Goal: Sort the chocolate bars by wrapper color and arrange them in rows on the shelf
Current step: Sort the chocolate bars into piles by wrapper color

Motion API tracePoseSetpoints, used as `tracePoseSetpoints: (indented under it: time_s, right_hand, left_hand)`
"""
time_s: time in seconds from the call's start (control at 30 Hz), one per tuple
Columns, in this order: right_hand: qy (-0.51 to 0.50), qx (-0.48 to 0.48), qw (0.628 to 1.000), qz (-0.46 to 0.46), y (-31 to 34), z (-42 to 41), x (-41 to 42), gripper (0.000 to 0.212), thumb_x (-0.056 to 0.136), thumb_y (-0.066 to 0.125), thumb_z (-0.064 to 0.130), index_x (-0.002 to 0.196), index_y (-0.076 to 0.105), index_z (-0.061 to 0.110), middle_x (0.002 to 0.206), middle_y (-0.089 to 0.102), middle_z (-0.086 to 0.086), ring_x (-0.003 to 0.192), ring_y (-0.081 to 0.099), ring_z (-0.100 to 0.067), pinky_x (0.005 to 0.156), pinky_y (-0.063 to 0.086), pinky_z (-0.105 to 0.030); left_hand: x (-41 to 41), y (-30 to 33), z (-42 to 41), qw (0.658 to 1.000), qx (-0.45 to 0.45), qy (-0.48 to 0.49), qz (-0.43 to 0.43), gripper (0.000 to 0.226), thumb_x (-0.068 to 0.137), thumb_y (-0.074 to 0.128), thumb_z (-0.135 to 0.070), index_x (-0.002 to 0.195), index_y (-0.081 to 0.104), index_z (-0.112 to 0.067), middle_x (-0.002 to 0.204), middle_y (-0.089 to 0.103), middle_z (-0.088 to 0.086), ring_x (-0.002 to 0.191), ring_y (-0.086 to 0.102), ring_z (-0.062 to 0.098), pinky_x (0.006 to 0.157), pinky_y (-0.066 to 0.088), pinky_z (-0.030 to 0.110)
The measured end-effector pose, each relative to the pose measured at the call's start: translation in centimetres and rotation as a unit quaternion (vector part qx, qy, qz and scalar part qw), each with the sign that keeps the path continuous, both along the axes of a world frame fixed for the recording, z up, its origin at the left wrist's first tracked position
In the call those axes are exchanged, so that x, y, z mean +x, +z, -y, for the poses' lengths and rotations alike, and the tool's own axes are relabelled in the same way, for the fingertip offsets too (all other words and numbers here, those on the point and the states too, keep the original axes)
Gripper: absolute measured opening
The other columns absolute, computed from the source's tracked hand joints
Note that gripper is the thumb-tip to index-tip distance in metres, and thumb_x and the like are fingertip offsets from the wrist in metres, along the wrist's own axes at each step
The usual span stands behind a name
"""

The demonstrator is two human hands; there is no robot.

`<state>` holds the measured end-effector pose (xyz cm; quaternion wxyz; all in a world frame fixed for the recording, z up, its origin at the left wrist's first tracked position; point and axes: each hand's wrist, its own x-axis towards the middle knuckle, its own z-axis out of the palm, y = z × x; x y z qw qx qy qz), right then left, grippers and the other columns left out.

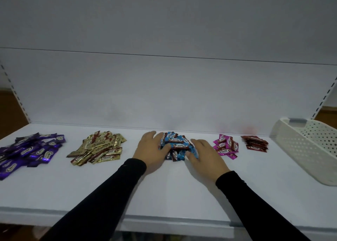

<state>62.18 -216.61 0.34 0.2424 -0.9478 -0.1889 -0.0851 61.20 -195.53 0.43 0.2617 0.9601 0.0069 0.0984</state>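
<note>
Blue bars [176, 146]: a loose heap of blue-wrapped chocolate bars at the middle of the shelf [164, 191], near the back panel, with both hands against it.
Left hand [152, 149]: lies on the left side of the blue heap, fingers spread and fairly straight, fingertips touching the wrappers; it grips nothing.
Right hand [204, 155]: cups the right side of the blue heap, fingers bent over the edge bars, thumb at the front; whether it truly grips a bar cannot be told.
Sleeves [102, 200]: black, reaching to both wrists.
Gold bars [98, 148]: a scattered pile left of the blue heap, apart from it.
Purple bars [29, 152]: a wide, untidy spread at the far left of the shelf.
Pink bars [226, 146]: a small pile just right of the right hand.
Dark red bars [255, 144]: a small, neater stack right of the pink pile.
Basket [310, 149]: white, perforated plastic, at the right end of the shelf, tilted.
</note>
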Motion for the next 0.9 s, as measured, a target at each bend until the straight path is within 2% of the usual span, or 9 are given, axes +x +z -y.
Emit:
tracePoseSetpoints:
  time_s: [0.1, 0.17, 0.23, 0.3, 0.4, 0.53, 0.6, 0.8, 0.9]
  right_hand:
    - [0.042, 0.015, 0.998, 0.038, 0.7, -2.3, -0.7, 0.05, 0.098, 0.052, 0.037, 0.142, 0.046, 0.014, 0.14, 0.046, -0.003, 0.127, 0.047, -0.019, 0.102, 0.036, -0.026]
    - [0.085, 0.026, 0.995, 0.038, 0.9, -5.1, -1.3, 0.048, 0.098, 0.054, 0.037, 0.14, 0.048, 0.014, 0.141, 0.046, -0.002, 0.131, 0.043, -0.018, 0.105, 0.03, -0.021]
    - [0.122, 0.028, 0.992, 0.015, 1.1, -8.7, -1.7, 0.052, 0.099, 0.051, 0.041, 0.144, 0.044, 0.016, 0.146, 0.042, 0.0, 0.136, 0.037, -0.015, 0.104, 0.023, -0.015]
    - [0.146, 0.021, 0.989, -0.014, 0.9, -12.4, -1.5, 0.057, 0.099, 0.047, 0.045, 0.148, 0.037, 0.017, 0.15, 0.038, -0.002, 0.138, 0.034, -0.015, 0.106, 0.022, -0.017]
    - [0.163, -0.019, 0.985, -0.056, -0.1, -17.2, -1.5, 0.062, 0.099, 0.043, 0.05, 0.152, 0.03, 0.018, 0.151, 0.037, -0.005, 0.141, 0.031, -0.021, 0.115, 0.026, -0.031]
    - [0.146, -0.086, 0.984, -0.047, -1.6, -21.2, -1.6, 0.064, 0.098, 0.035, 0.054, 0.152, 0.025, 0.021, 0.144, 0.041, -0.005, 0.136, 0.033, -0.026, 0.112, 0.029, -0.042]
    - [0.131, -0.111, 0.984, -0.039, -2.1, -22.2, -1.8, 0.062, 0.099, 0.032, 0.052, 0.152, 0.021, 0.023, 0.141, 0.04, -0.005, 0.134, 0.032, -0.027, 0.111, 0.027, -0.042]
    - [0.085, -0.133, 0.986, -0.055, -1.8, -23.7, -1.7, 0.062, 0.1, 0.032, 0.051, 0.154, 0.017, 0.025, 0.159, 0.021, -0.003, 0.145, 0.015, -0.026, 0.116, 0.011, -0.044]
    - [0.075, -0.13, 0.986, -0.072, -1.7, -23.8, -1.2, 0.063, 0.099, 0.031, 0.055, 0.153, 0.021, 0.024, 0.16, 0.02, -0.001, 0.146, 0.016, -0.026, 0.119, 0.012, -0.046]
  left_hand:
    - [-1.8, 0.7, -3.9, 0.999, 0.011, 0.039, 0.023, 0.068, 0.094, 0.044, -0.057, 0.147, 0.048, -0.014, 0.153, 0.042, 0.011, 0.144, 0.03, 0.025, 0.118, 0.022, 0.035]
    - [-3.0, 1.2, -7.3, 0.996, 0.023, 0.078, 0.036, 0.089, 0.077, 0.031, -0.069, 0.142, 0.054, -0.012, 0.147, 0.049, 0.012, 0.139, 0.036, 0.028, 0.115, 0.024, 0.036]
    - [-4.0, 1.4, -11.0, 0.991, 0.034, 0.119, 0.041, 0.101, 0.067, 0.023, -0.073, 0.141, 0.054, -0.012, 0.145, 0.051, 0.012, 0.137, 0.038, 0.029, 0.115, 0.024, 0.038]
    - [-4.9, 1.3, -14.3, 0.989, 0.039, 0.144, 0.018, 0.098, 0.071, 0.028, -0.074, 0.144, 0.051, -0.015, 0.146, 0.049, 0.013, 0.138, 0.036, 0.031, 0.115, 0.023, 0.038]
    - [-5.5, 0.3, -17.7, 0.988, 0.033, 0.146, -0.028, 0.084, 0.082, 0.043, -0.069, 0.153, 0.039, -0.025, 0.157, 0.033, 0.016, 0.145, 0.026, 0.034, 0.119, 0.02, 0.041]
    - [-4.4, -1.1, -20.0, 0.989, 0.027, 0.128, -0.073, 0.078, 0.09, 0.047, -0.069, 0.157, 0.027, -0.034, 0.164, 0.02, 0.014, 0.149, 0.018, 0.032, 0.122, 0.014, 0.041]
    - [-3.7, -1.4, -20.3, 0.991, 0.036, 0.106, -0.076, 0.076, 0.092, 0.046, -0.067, 0.157, 0.028, -0.033, 0.164, 0.02, 0.013, 0.149, 0.019, 0.03, 0.121, 0.013, 0.038]
    - [-1.3, -1.8, -20.7, 0.996, 0.034, 0.045, -0.076, 0.071, 0.091, 0.047, -0.061, 0.155, 0.031, -0.034, 0.163, 0.026, 0.012, 0.149, 0.022, 0.027, 0.122, 0.017, 0.039]
    - [-0.3, -2.1, -19.9, 0.997, 0.013, 0.014, -0.071, 0.07, 0.089, 0.047, -0.059, 0.153, 0.037, -0.033, 0.161, 0.031, 0.009, 0.149, 0.023, 0.023, 0.122, 0.02, 0.039]
